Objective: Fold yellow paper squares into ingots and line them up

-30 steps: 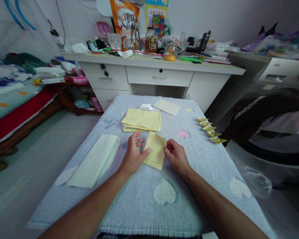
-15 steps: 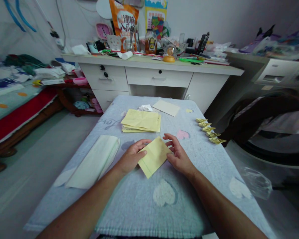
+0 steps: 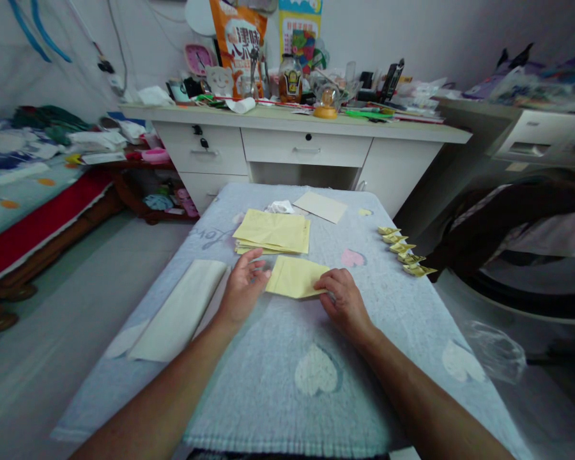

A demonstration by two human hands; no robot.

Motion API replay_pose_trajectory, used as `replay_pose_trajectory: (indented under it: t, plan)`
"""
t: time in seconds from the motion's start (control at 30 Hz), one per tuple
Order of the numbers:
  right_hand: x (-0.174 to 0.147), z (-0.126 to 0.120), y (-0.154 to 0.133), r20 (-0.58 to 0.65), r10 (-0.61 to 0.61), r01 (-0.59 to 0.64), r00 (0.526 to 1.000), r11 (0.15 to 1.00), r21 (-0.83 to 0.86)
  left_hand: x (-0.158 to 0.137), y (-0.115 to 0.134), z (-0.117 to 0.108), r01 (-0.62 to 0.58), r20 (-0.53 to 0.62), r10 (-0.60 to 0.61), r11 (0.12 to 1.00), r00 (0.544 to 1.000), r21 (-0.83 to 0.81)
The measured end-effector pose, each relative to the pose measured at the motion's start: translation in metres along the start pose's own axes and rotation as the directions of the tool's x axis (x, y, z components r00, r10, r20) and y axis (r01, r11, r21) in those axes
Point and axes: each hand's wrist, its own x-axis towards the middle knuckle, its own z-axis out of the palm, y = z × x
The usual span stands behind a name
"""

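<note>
I pin the yellow paper (image 3: 294, 277) flat on the surface (image 3: 278, 358) — left hand (image 3: 242, 291) fingers spread at its edge, right hand (image 3: 342, 300) fingers pinching the corner; keep edges aligned, crease firmly.

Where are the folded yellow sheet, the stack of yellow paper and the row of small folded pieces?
folded yellow sheet (image 3: 294, 277), head view, middle of its top face.
stack of yellow paper (image 3: 274, 230), head view, centre of the top sheet.
row of small folded pieces (image 3: 404, 248), head view, the middle piece.

The yellow sheet (image 3: 294, 276) has turned from slanted to lying crosswise, apparently flat, between both hands.
</note>
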Motion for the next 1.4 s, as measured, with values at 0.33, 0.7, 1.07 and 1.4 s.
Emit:
replay_pose_trajectory:
  t: [0.33, 0.7, 1.07, 1.4]
  plan:
    - [-0.007, 0.005, -0.016, 0.179, -0.095, 0.146, 0.979, 0.942, -0.303, -0.025, 0.012, 0.013, -0.531, 0.412, 0.358, 0.711, 0.838, 0.461]
    - [-0.004, 0.007, -0.011, 0.352, -0.113, 0.084, 0.929, 0.992, 0.098, -0.019, 0.004, 0.005, -0.49, 0.547, 0.173, 0.707, 0.819, 0.51]
    - [-0.002, 0.005, -0.008, 0.329, -0.03, -0.012, 0.944, 0.992, 0.125, -0.016, 0.008, 0.004, -0.362, 0.535, 0.035, 0.774, 0.844, 0.52]
    - [-0.002, 0.009, -0.012, 0.243, 0.154, -0.144, 0.958, 0.988, -0.057, -0.017, 0.007, 0.007, -0.341, 0.492, 0.023, 0.75, 0.87, 0.567]
